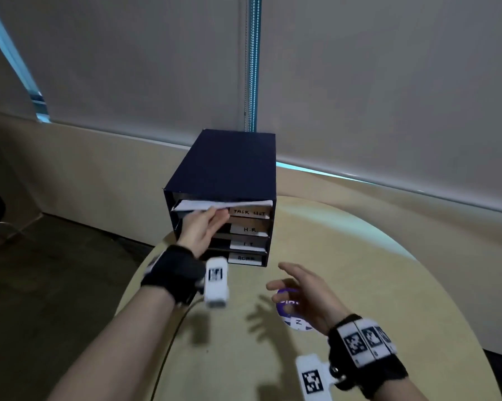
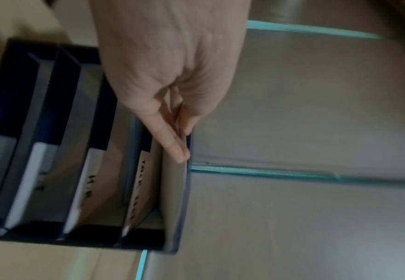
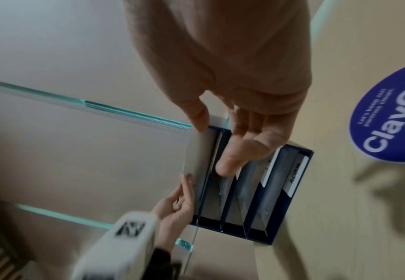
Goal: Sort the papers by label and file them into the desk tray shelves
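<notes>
While left hand (image 1: pixel 203 230) pinches papers (image 1: pixel 223 204) half into the tray's (image 1: pixel 226 166) top "TASK LIST" shelf, right hand (image 1: pixel 304 290) hovers relaxed, empty. Left wrist: same pinch. Right wrist: no loose papers visible; filing looks nearly finished.

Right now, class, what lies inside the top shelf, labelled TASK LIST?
White papers lie in the top shelf of the desk tray, their front edge pinched by the left hand. How far back they reach is hidden.

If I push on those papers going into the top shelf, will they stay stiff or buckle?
Likely buckle: the papers already sag and ripple along their front edge. They look thin and light. The left hand pinches one corner, so pushing there would probably skew them.
</notes>
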A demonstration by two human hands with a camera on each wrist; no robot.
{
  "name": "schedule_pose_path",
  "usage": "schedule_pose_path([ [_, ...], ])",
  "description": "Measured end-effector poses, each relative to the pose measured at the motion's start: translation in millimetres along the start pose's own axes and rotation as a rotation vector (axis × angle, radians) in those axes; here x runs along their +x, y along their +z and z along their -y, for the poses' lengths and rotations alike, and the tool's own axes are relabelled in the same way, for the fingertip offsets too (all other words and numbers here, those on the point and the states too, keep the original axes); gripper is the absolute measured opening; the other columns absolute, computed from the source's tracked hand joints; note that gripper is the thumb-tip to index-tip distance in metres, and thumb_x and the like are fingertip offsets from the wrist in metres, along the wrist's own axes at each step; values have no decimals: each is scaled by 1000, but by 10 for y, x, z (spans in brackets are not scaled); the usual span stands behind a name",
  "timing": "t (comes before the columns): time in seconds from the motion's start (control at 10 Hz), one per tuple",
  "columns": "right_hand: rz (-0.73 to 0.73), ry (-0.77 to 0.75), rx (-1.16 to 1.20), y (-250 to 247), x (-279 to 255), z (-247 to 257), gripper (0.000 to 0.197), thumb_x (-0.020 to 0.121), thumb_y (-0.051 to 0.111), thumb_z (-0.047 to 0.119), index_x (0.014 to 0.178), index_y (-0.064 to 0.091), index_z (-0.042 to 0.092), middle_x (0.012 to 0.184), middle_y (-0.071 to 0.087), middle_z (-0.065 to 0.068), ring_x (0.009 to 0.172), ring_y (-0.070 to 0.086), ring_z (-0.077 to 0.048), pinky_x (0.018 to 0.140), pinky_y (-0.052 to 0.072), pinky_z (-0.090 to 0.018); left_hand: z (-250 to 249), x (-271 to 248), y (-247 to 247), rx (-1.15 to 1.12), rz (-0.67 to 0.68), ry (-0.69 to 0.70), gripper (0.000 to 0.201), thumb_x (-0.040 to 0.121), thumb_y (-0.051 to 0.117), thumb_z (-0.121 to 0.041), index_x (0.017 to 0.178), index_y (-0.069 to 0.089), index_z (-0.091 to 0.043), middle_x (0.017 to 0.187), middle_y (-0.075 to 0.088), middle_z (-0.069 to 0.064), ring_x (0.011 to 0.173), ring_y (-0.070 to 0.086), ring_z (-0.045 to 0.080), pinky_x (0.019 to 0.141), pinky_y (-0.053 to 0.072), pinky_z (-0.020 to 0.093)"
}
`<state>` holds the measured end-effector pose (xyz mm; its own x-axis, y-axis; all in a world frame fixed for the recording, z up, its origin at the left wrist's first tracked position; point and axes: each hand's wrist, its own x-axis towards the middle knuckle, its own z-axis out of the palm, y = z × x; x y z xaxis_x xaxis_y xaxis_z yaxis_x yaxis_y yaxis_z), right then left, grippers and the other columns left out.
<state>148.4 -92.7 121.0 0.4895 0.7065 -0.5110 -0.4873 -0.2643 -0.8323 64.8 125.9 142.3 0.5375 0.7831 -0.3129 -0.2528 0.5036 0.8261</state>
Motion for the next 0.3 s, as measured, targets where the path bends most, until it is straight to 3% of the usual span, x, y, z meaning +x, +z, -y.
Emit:
schedule_pose_path([
  [0.1,-28,-9,40,-204,-113,-136,25,92,53,25,113,55,11,75,67,-12,53,58,-20,49,37,-27,-72,367,152,-77,-31,-22,30,95,33,14,121,49,9,127,52,25,128,47,35,106,42,41],
  [0.2,-76,-6,49,-401,-235,-265,25,91,55,24,111,59,8,77,67,-13,56,58,-21,50,40,-27,-74,520,194,69,7,19,47,94,26,17,137,37,3,142,42,23,132,42,34,111,34,47],
  [0.3,-110,23,43,-542,-383,-400,24,87,60,22,105,64,6,76,67,-14,55,58,-20,49,40,-26,24,445,133,185,0,28,41,99,29,6,139,35,1,136,47,17,126,48,30,106,41,41],
])
